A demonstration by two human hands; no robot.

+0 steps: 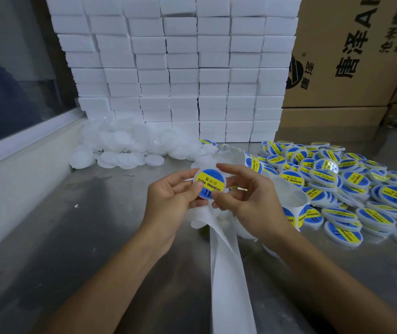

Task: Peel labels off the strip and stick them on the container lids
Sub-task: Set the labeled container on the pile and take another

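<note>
My workbench corner

I face a wall of stacked white foam blocks on a dull steel surface, brown printed cardboard boxes on my right, a white-framed glass window on my left.

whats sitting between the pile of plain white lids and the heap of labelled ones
In the head view, the label strip curls between the plain lids and the labelled lids, in front of the stacked white blocks.

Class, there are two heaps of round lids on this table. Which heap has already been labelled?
The heap on the right, in front of the cardboard box: its lids carry blue-and-yellow labels. The heap on the left, by the stacked white blocks, is plain white.
</note>
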